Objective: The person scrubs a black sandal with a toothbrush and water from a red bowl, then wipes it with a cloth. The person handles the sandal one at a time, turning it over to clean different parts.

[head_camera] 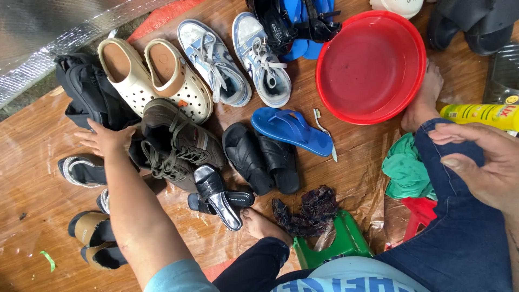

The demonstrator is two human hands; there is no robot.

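Left hand lies open, fingers spread, on the dark brown sneakers, touching their heel side beside a black bag. Right hand hovers open and empty above the knee. Shoes lie in pairs on the wet floor, near a red basin, probably for washing.
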